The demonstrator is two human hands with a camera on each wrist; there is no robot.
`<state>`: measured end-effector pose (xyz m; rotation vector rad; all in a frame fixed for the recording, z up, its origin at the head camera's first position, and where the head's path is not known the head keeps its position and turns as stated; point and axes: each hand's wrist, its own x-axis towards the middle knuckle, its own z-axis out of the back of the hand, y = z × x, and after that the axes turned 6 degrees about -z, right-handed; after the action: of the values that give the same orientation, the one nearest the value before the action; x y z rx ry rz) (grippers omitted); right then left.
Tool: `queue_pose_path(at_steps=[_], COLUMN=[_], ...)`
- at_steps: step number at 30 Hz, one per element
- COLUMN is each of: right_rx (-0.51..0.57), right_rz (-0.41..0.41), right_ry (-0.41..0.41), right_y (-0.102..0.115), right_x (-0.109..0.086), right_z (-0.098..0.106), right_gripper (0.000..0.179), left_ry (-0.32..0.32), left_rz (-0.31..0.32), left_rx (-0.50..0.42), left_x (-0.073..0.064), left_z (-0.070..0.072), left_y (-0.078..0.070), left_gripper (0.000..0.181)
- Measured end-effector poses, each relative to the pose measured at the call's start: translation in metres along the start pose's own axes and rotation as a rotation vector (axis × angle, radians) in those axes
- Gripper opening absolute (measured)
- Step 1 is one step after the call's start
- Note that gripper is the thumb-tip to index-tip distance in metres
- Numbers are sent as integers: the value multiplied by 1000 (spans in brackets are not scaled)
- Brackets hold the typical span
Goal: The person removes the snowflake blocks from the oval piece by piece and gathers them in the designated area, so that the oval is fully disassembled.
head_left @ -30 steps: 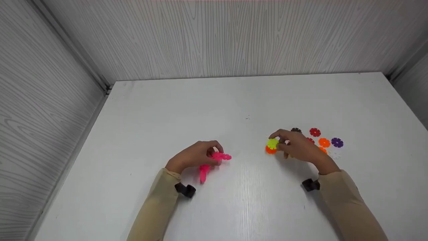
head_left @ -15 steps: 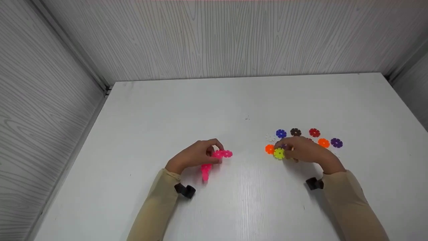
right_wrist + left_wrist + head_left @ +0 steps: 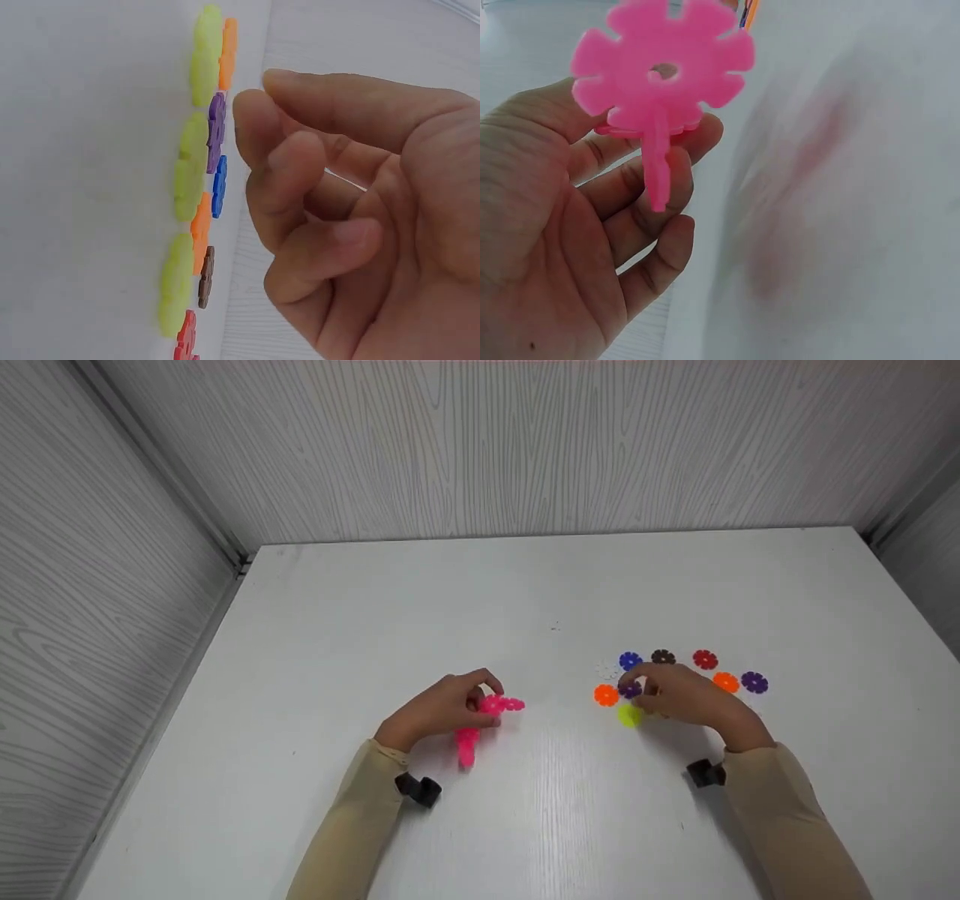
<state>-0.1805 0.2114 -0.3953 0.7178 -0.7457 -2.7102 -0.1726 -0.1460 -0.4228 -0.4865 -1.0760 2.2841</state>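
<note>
In the head view my left hand (image 3: pixel 442 709) pinches a joined cluster of pink notched snowflake discs (image 3: pixel 493 705) between thumb and fingers, above the table. The left wrist view shows a pink disc (image 3: pixel 619 71) facing the camera, with another set edge-on below it. My right hand (image 3: pixel 675 694) holds nothing. Its fingers hang loosely curled over a purple disc (image 3: pixel 628 688), with a gap between index finger and thumb in the head view. Just in front of that hand a yellow-green disc (image 3: pixel 630 715) lies on the table, beside an orange disc (image 3: pixel 606 695).
Around the right hand lie a blue disc (image 3: pixel 630 661), a dark brown disc (image 3: pixel 663 658), a red disc (image 3: pixel 705 659), another orange disc (image 3: pixel 725 682), another purple disc (image 3: pixel 754 682) and a pale white disc (image 3: pixel 606 669). A wood-grain panel (image 3: pixel 480 450) stands behind the table.
My right hand has moved slightly right and towards me, then let go of the yellow-green disc, which now lies on the table. The left hand's pink cluster has turned slightly in its grip.
</note>
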Motion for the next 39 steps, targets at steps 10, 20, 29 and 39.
queue_pose_path(at_steps=[10, 20, 29, 39], right_rx=[87, 133, 58, 91], right_rz=[85, 223, 309, 381], right_ry=[-86, -60, 67, 79], right_y=[13, 42, 64, 64], right_x=[2, 5, 0, -1], right_z=[-5, -27, -41, -53], right_gripper=[38, 41, 44, 41], left_ry=[-70, -153, -83, -53], left_rz=[-56, -127, -147, -177], left_rx=[-3, 27, 53, 29], left_x=[2, 5, 8, 9], left_z=[-1, -11, -21, -29], left_y=[-6, -15, -27, -26], left_gripper=[36, 35, 36, 34])
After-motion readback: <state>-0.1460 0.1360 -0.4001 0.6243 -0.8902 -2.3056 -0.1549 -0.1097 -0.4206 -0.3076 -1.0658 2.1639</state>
